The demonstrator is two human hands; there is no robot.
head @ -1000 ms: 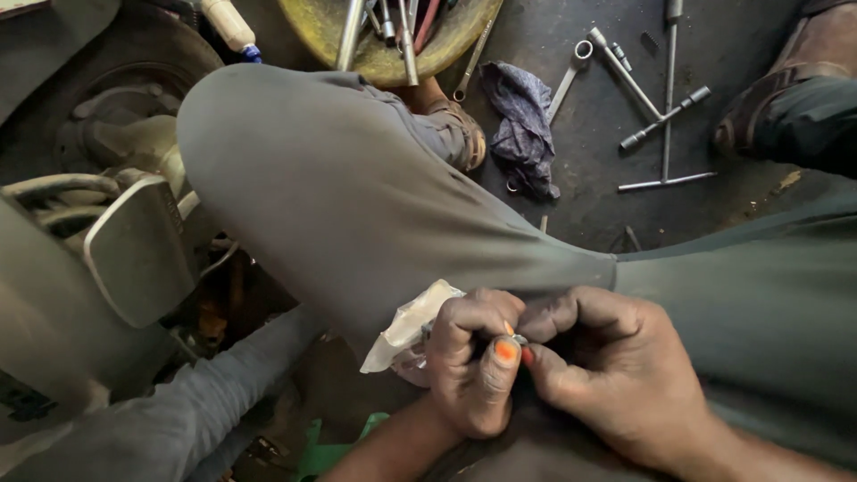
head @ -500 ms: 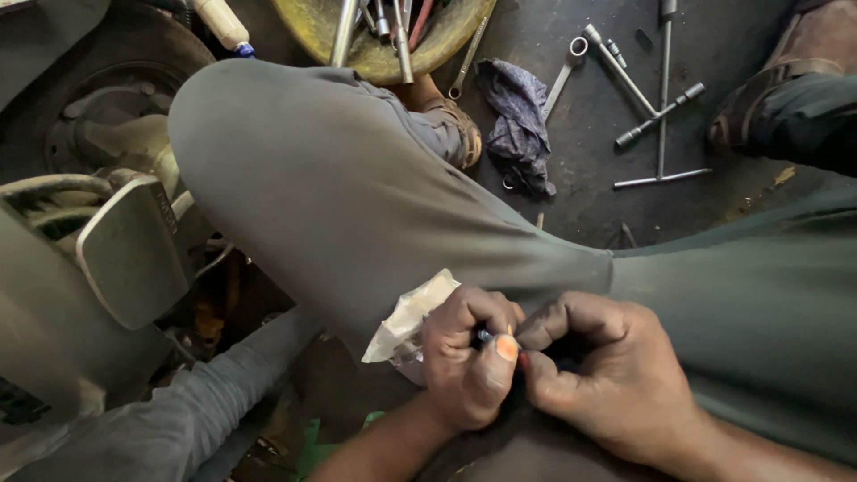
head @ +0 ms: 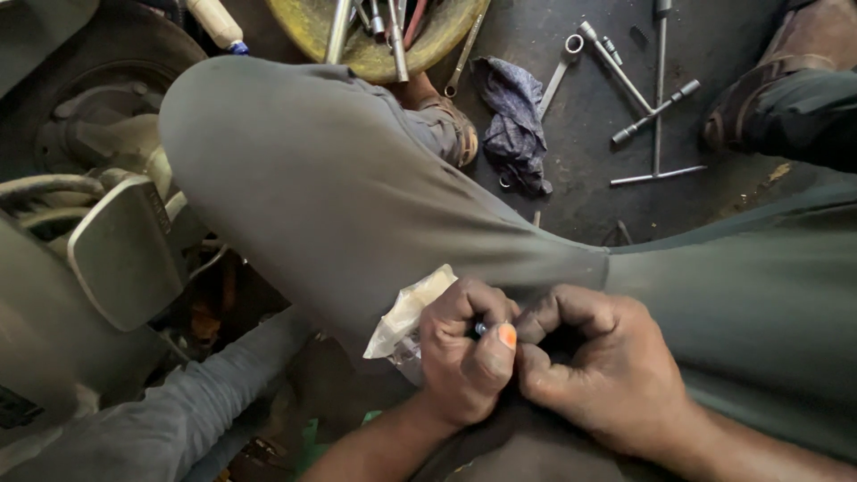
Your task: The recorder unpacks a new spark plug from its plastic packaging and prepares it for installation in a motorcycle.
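Since a second ago, the hands have barely shifted: a small dark part (head: 480, 329) is pinched by left hand (head: 466, 357) fingers, right hand (head: 596, 366) curled shut beside it, clear bag (head: 406, 321) tucked underneath.

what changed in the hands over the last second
The left hand and right hand stayed pressed together over the lap, still pinching a small dark part; the fingers shifted slightly, hiding the reddish bit seen earlier. The crumpled plastic bag, floor tools and rag did not move.
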